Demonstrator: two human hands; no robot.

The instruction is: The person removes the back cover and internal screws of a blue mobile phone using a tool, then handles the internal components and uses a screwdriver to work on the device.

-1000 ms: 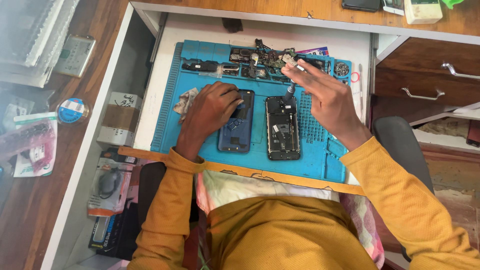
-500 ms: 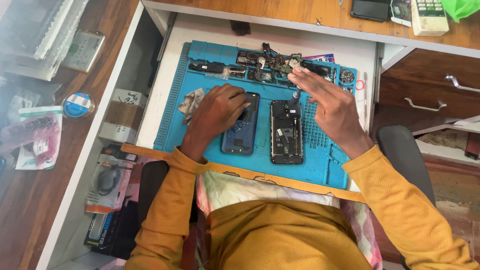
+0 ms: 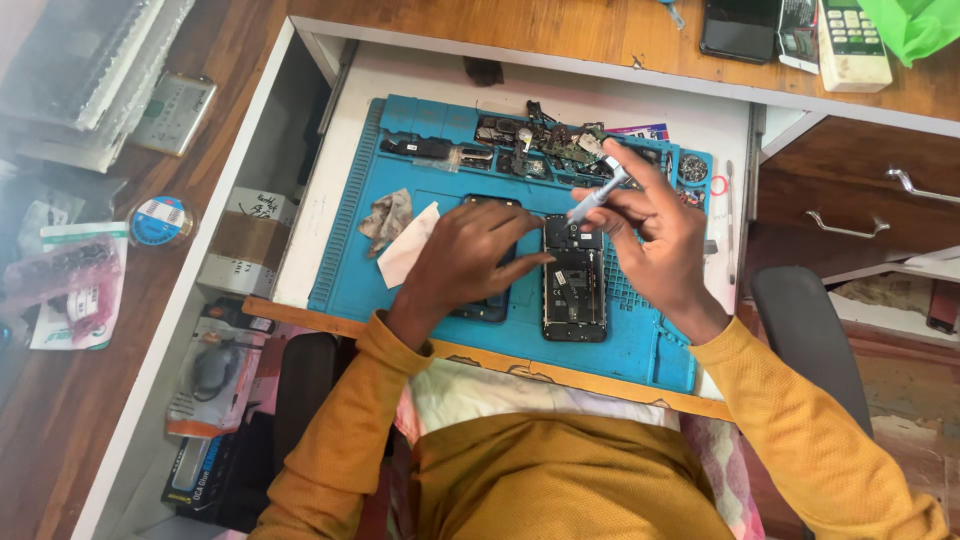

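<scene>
Bright, even daylight fills the scene, strongest at the upper right, where the green bag (image 3: 915, 25) nearly blows out. The blue mat (image 3: 350, 250) is evenly lit and crisp, and shadows under the left hand (image 3: 465, 265) and right hand (image 3: 655, 240) fall soft and short. At far left the clear plastic packets (image 3: 70, 290) go hazy and washed with glare. The desk edges bow slightly, a wide-lens bend. The centre is sharp.

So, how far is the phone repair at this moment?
Done: the opened phone lies on the blue mat, loose parts set aside. In hand: right hand holds a silver tool over it; left hand rests on the second phone. Left: reassembly.
</scene>
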